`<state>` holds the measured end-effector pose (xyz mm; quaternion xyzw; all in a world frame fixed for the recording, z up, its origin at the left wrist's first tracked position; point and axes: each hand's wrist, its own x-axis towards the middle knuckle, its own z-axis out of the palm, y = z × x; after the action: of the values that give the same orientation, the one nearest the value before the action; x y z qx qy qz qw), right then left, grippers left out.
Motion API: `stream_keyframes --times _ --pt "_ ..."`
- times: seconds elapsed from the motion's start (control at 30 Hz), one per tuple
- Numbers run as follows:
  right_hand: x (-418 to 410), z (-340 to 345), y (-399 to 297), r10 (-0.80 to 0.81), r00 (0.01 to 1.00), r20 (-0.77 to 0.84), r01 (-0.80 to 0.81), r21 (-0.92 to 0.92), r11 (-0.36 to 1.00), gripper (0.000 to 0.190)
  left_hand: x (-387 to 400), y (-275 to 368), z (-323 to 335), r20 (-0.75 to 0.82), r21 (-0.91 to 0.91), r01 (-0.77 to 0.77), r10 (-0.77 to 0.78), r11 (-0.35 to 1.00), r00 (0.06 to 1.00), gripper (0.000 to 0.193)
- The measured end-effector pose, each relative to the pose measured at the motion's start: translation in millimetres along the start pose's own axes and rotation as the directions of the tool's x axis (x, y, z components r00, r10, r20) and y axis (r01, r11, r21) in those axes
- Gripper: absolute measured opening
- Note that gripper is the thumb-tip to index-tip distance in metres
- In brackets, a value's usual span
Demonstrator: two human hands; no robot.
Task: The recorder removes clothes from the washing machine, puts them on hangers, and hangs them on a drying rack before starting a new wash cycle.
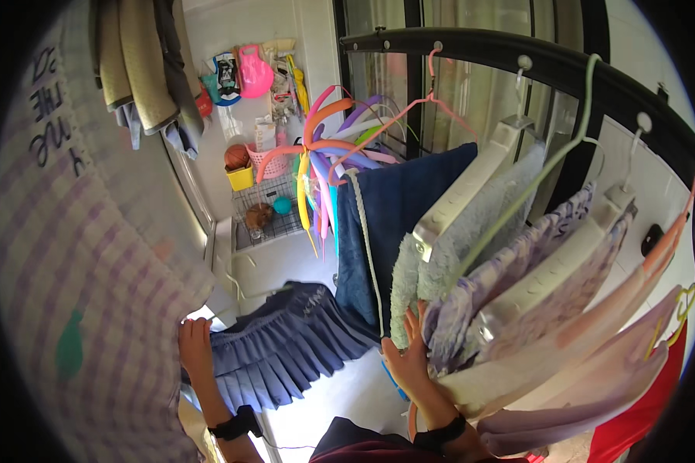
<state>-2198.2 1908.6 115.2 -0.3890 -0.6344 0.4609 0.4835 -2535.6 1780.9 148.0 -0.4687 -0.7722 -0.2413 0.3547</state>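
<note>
My left hand (196, 350) has its fingers closed at the left end of a dark blue pleated skirt (284, 353). A pale thin hanger (238, 286) sticks up behind the skirt's waistband. My right hand (408, 362) has its fingers apart, between the navy garment with a white cord (405, 197) and a patterned lilac cloth (515, 254). Its fingertips reach the lower edge of a pale grey-green fluffy cloth (408, 283); I cannot tell whether they press on it. The navy garment hangs from a pink hanger (402, 110).
A black rail (480, 40) carries hangers and laundry along the right. A checked cloth (110, 278) hangs close on the left. Long balloons (318, 150) cluster behind the navy garment. Farther back are a wire cage (284, 223) holding a small brown animal (259, 216), and a pink basket (269, 162).
</note>
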Motion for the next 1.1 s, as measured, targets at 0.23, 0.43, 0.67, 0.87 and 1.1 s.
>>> stream_keyframes --times 0.23,0.43,0.67,0.87,1.1 --pt "45 0 39 -0.249 0.962 -0.113 0.25 -0.01 0.968 0.065 122 45 41 -0.294 -0.05 0.208 -0.213 0.977 0.932 0.021" --pt "70 -13 44 -0.153 0.968 -0.197 0.154 -0.01 0.988 0.055 213 130 114 0.079 -0.652 0.235 -0.244 0.721 0.967 0.025" --pt "63 4 37 -0.18 0.936 -0.301 0.156 -0.102 0.982 0.051 302 171 146 0.005 -0.813 0.085 -0.139 0.576 0.99 0.024" --pt "55 4 42 -0.184 0.913 -0.363 0.148 -0.125 0.981 0.052 361 213 192 -0.079 -0.924 -0.096 0.06 0.369 0.995 0.026" --pt "54 7 38 -0.207 0.893 -0.4 0.159 -0.149 0.976 0.046 354 227 176 0.1 -0.974 0.058 0.188 0.221 0.977 0.024"
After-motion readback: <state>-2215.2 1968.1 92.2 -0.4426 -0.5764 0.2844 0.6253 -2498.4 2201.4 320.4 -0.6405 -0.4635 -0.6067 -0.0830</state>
